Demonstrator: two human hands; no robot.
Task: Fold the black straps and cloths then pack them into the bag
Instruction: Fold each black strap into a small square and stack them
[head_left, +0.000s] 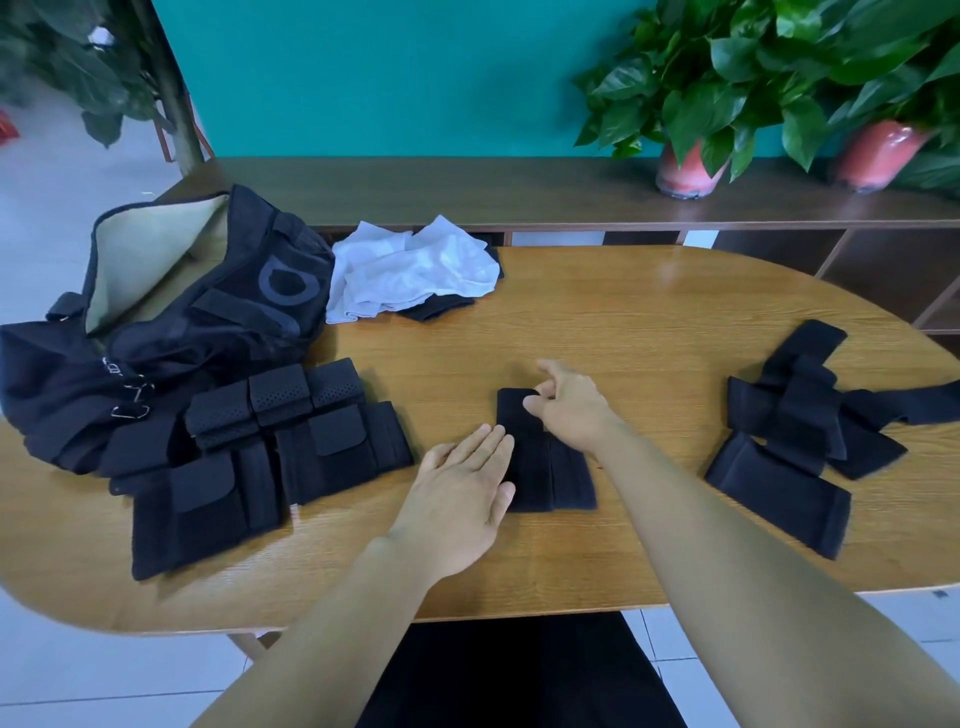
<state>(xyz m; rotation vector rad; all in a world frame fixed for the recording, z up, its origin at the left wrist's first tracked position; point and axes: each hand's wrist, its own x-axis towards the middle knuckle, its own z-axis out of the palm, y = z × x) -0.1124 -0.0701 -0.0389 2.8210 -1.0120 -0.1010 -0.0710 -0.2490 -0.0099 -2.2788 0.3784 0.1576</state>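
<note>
Table (649, 322) fills mid-frame; bag (171, 322) lies unzipped upper left, ready for packing. Folded straps (260, 452) wait beside it. Left hand (462, 499) flat, pressing centre strap (540, 467) steady; right hand (569, 410) pinches its top edge.

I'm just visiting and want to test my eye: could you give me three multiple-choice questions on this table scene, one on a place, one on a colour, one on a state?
1. Where does the black bag lie on the table?
A. far left
B. far right
C. centre

2. What colour is the crumpled cloth beside the bag?
A. red
B. white
C. green

3. What is the right hand doing?
A. resting on the bare table
B. holding a flowerpot
C. pinching the top of the black strap in the centre

Answers: 1 A, the bag sits at the left end, open. 2 B, it is pale white against the wood. 3 C, its fingers curl on the strap's top edge, while the left hand lies flat on it.
</note>
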